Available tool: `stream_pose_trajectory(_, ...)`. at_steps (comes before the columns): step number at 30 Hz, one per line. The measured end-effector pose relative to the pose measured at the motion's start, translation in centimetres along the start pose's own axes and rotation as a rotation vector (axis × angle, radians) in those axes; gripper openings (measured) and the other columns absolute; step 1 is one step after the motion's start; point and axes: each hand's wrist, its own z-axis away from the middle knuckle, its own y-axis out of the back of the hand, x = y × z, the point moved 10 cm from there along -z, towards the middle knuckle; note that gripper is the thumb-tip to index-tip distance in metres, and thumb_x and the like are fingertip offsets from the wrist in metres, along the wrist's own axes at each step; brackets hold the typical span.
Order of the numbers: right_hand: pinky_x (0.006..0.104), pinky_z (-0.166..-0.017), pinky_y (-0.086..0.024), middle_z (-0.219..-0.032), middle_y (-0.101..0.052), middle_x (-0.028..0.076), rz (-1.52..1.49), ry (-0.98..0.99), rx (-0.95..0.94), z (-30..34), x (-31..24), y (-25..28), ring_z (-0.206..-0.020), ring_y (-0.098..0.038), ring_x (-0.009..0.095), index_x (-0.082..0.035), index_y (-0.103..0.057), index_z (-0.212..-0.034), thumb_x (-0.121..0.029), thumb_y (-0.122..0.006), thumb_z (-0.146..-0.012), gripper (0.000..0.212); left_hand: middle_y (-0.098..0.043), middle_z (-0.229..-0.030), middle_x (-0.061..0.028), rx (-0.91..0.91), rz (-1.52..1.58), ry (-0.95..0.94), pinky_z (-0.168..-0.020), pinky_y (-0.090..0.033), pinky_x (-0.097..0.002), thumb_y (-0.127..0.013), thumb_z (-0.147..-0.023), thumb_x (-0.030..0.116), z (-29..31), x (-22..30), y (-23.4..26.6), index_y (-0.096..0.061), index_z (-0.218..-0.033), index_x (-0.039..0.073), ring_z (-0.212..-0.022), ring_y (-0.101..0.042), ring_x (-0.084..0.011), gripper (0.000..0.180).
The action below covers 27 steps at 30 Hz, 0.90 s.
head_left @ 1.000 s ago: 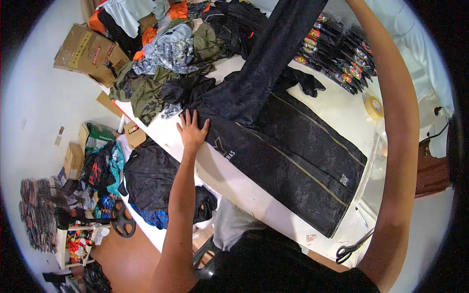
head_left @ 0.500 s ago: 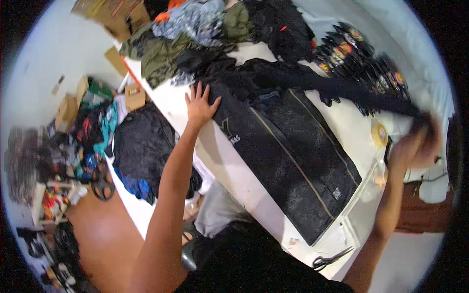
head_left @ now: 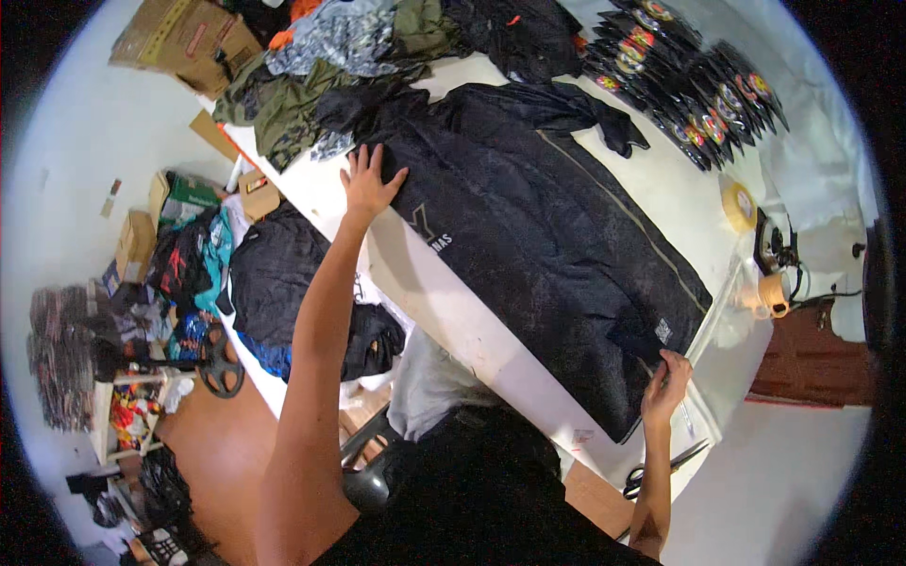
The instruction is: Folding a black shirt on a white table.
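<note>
Black jacket (head_left: 547, 236) slants to lower right, left hand (head_left: 373, 191) splayed at upper-left edge, right hand (head_left: 667, 389) at lower end, grip unclear.

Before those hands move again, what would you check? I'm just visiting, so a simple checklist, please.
1. Left hand at the near edge of the black garment: ok, fingers spread.
2. Right hand at the garment's lower right end: ok, fingertips at the hem.
3. Right hand's grip on the cloth: cannot tell, whether it pinches or only touches.
4. Cloth lying smooth: not ok, creases show across the middle.
5. Scissors clear of the garment: ok, they lie apart from it, partly hidden.
6. Yellow tape roll off the garment: ok, it sits to the right of it.
</note>
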Motion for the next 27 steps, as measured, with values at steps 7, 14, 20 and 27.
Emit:
stream_pose_trajectory(7, 0.0455, -0.096, -0.04, -0.106, -0.059, 0.018, 0.017, -0.112, -0.137, 3.0, 1.5, -0.4, -0.101, -0.054, 0.037, -0.003, -0.06, -0.119, 0.005, -0.059, -0.074, 0.046, -0.05, -0.135, -0.0142, 0.153, 0.138, -0.542, -0.094, -0.046, -0.0449, -0.071, -0.083, 0.018, -2.2, 9.7, 5.7, -0.054, -0.138, 0.019, -0.119, -0.052, -0.0336, 0.057)
stream_pose_trajectory(14, 0.0445, -0.095, -0.043, -0.101, -0.06, 0.016, 0.014, -0.121, -0.042, 2.6, 2.6, -1.7, -0.101, -0.056, 0.037, -0.002, -0.067, -0.101, 0.004, -0.056, -0.057, 0.046, -0.061, -0.12, -0.0143, 0.022, 0.183, -0.587, -0.09, -0.051, -0.0428, -0.062, -0.085, 0.007, -5.3, 11.2, 2.3, -0.074, -0.108, 0.013, -0.106, -0.062, -0.0333, 0.027)
stream_pose_trajectory(20, 0.0385, -0.089, -0.046, -0.099, -0.06, 0.014, -0.04, -0.219, 0.164, 4.6, 2.5, 1.9, -0.099, -0.058, 0.033, -0.001, -0.07, -0.1, 0.008, -0.053, -0.054, 0.05, -0.065, -0.113, -0.0136, 0.18, 0.43, -0.514, -0.086, -0.052, -0.0363, -0.064, -0.087, -0.001, -2.9, 8.6, 6.5, -0.073, -0.109, 0.009, -0.101, -0.064, -0.031, 0.025)
stream_pose_trajectory(27, 0.0412, -0.088, -0.047, -0.1, -0.06, 0.012, 0.088, -0.092, -0.033, 8.1, 0.6, 1.1, -0.099, -0.058, 0.032, -0.002, -0.071, -0.097, 0.008, -0.057, -0.053, 0.047, -0.065, -0.11, -0.013, 0.144, 0.428, -0.586, -0.075, -0.054, -0.0312, -0.062, -0.089, 0.0, 1.8, 6.1, 6.2, -0.071, -0.109, 0.001, -0.09, -0.066, -0.0247, 0.022)
